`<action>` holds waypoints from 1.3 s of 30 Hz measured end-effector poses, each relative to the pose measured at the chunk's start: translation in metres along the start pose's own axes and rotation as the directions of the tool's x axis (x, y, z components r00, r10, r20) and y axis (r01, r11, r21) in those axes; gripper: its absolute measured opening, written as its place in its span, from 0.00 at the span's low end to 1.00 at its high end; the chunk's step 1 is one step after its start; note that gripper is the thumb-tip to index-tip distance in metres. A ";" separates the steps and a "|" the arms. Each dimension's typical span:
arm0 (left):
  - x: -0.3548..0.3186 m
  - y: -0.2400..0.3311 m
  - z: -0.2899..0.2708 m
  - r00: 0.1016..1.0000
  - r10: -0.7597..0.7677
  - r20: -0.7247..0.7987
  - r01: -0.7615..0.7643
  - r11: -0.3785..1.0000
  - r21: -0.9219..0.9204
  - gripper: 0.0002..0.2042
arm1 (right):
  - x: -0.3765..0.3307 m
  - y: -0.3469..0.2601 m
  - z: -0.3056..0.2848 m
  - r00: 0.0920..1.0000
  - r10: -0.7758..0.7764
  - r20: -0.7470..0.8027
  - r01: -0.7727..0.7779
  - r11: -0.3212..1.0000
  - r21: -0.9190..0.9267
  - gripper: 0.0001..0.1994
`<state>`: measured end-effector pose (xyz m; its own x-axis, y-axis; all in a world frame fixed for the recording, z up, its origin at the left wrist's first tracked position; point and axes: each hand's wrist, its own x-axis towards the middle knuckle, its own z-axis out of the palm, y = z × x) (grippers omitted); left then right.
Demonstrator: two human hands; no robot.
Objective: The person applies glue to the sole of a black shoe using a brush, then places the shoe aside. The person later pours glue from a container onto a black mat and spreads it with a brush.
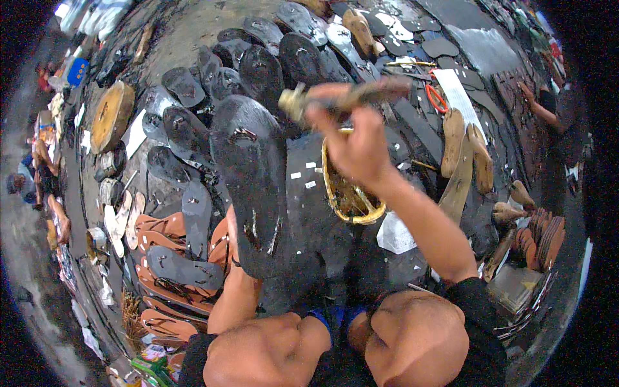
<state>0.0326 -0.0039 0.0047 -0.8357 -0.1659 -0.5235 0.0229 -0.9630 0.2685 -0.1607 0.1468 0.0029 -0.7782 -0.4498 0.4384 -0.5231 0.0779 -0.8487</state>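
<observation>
The head view looks down on a big black shoe sole [250, 187]; it stands tilted up in front of the person's knees, near the middle of the floor; the left hand [233, 240] holds it from behind at its lower edge, mostly hidden, with the fingers wrapped on the sole. The right hand [351, 145] is lifted just beside the sole's top; it is closed tight around a brush [342, 95] with a brown handle, and the pale brush head points left. Right under that hand sits a yellow-rimmed bowl [348, 197] with dark stuff inside. Past these, many more black soles [261, 71] lie spread on the ground; orange sandals [164, 271] are stacked on the left; wooden foot shapes [465, 151] lie on the right, near red scissors [437, 98]; a round wood block [111, 116] sits far left.
</observation>
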 end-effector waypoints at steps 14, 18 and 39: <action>0.225 -0.036 0.096 0.976 0.003 0.216 -0.096 0.900 0.424 0.09 | -0.085 -0.056 -0.079 0.895 0.446 -0.033 -0.446 0.895 -0.018 0.09; 0.329 -0.104 0.125 0.988 0.040 0.149 -0.075 0.970 0.232 0.11 | -0.113 -0.056 -0.096 0.815 0.579 -0.036 -0.574 0.795 -0.196 0.11; -0.073 0.122 -0.096 0.636 0.740 0.221 0.155 -0.402 0.902 0.19 | -0.076 -0.021 -0.054 0.971 0.230 0.072 -0.138 0.775 -0.616 0.13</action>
<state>0.1489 -0.1297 -0.0022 -0.6356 -0.7708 0.0442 -0.6335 0.5534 0.5407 -0.1090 0.2278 0.0034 -0.8505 -0.4824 0.2095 -0.5125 0.6709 -0.5360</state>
